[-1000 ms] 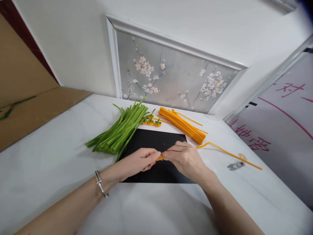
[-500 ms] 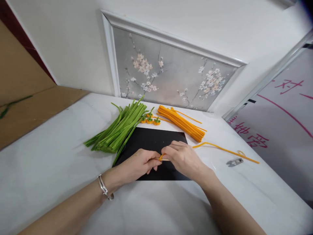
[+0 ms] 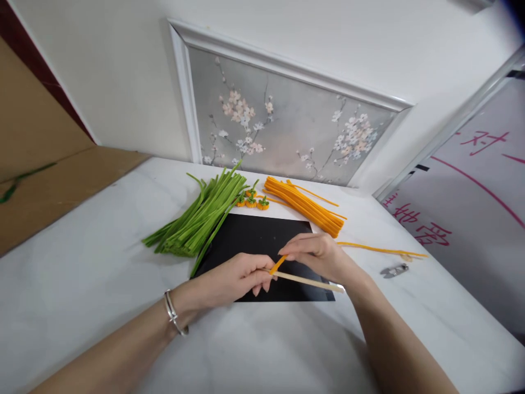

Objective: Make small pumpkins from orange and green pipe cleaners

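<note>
My left hand (image 3: 250, 273) is closed on one end of a pale wooden chopstick (image 3: 309, 281), whose other end sticks out to the right beneath my right wrist. An orange pipe cleaner (image 3: 278, 265) bends around the stick right beside the left fingertips. Its upper part is pinched in my right hand (image 3: 315, 251), and the long tail runs out behind that hand across the table to the right. Both hands are over a black mat (image 3: 254, 235). What the curled left fingers cover is hidden.
Behind the mat lie a bundle of green pipe cleaners (image 3: 200, 216), several small orange-and-green pumpkin shapes (image 3: 251, 201) and a bundle of orange pipe cleaners (image 3: 305, 205). Small metal snips (image 3: 394, 271) rest at the right. A framed blossom panel (image 3: 287, 115) stands at the back; cardboard (image 3: 74, 186) is at left.
My right hand has come off the stick and lifted slightly right, drawing the orange pipe cleaner up. More of the chopstick now shows. The tail on the table has shifted and straightened.
</note>
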`<state>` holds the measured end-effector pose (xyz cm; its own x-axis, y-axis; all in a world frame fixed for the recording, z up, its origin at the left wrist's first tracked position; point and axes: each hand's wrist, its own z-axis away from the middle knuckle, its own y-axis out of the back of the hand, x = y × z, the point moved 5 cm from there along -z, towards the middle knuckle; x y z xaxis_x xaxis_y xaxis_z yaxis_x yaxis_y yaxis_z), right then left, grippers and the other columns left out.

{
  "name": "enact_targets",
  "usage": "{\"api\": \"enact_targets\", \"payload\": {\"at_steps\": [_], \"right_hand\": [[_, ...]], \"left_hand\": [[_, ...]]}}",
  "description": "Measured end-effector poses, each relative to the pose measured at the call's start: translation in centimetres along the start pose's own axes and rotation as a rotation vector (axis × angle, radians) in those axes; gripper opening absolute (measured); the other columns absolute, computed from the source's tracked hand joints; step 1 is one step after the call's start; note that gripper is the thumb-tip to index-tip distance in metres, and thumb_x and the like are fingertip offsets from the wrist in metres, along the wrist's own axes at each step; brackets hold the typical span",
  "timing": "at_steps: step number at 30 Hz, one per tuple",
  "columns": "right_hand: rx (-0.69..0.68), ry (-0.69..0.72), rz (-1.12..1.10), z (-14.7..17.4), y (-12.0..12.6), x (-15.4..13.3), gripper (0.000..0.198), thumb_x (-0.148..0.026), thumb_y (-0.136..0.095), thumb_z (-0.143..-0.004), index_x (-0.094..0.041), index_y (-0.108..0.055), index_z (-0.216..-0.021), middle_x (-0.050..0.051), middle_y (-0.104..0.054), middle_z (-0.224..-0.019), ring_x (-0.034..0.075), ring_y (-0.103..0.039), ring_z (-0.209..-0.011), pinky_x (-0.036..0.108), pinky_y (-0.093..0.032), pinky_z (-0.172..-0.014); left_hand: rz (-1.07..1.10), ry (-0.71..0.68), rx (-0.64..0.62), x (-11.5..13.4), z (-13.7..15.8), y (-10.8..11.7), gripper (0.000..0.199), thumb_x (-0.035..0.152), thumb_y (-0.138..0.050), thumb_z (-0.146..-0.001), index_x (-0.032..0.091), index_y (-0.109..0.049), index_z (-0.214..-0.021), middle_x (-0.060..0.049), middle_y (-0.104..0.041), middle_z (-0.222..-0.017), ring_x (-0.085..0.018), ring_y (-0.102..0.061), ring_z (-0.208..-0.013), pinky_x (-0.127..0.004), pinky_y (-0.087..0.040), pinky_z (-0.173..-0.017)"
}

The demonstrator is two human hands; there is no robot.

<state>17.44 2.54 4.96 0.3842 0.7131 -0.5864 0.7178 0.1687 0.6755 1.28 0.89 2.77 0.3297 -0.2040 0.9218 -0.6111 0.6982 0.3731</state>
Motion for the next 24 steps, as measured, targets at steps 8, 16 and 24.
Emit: {"api": "enact_targets", "payload": {"at_steps": [8,16,24], "right_hand": [[0.118,-0.072,0.066,-0.4,-1.3,-0.3,0.018,-0.023,-0.053,-0.093,-0.019,-0.07,-0.088,0.001,-0.065,-0.072,0.012,-0.06,-0.062,0.022,-0.047,-0.056],[0.043,-0.06,0.241,-0.4,-2.0,-1.7,0.023,-0.016,-0.046,-0.094,-0.021,-0.066,-0.085,0.001,-0.069,-0.078,0.014,-0.063,-0.071,0.024,-0.048,-0.064],[-0.002,-0.063,0.289,-0.1,-3.4,-2.3,0.015,-0.021,-0.046,-0.096,-0.02,-0.061,-0.097,0.003,-0.069,-0.09,0.015,-0.065,-0.076,0.024,-0.05,-0.07]], "left_hand": [[-0.088,-0.071,0.187,1.2,0.3,0.5,0.024,0.023,-0.043,-0.091,0.019,-0.058,-0.073,0.003,-0.056,-0.061,-0.011,-0.055,-0.057,-0.022,-0.04,-0.057],[-0.366,-0.14,0.418,0.2,0.5,0.9,0.016,0.021,-0.035,-0.095,0.022,-0.049,-0.086,0.002,-0.058,-0.071,-0.013,-0.055,-0.062,-0.023,-0.038,-0.058],[-0.358,-0.139,0.518,0.8,0.8,1.6,0.027,0.023,-0.038,-0.095,0.024,-0.047,-0.12,0.002,-0.062,-0.078,-0.014,-0.058,-0.065,-0.023,-0.041,-0.062]]}}
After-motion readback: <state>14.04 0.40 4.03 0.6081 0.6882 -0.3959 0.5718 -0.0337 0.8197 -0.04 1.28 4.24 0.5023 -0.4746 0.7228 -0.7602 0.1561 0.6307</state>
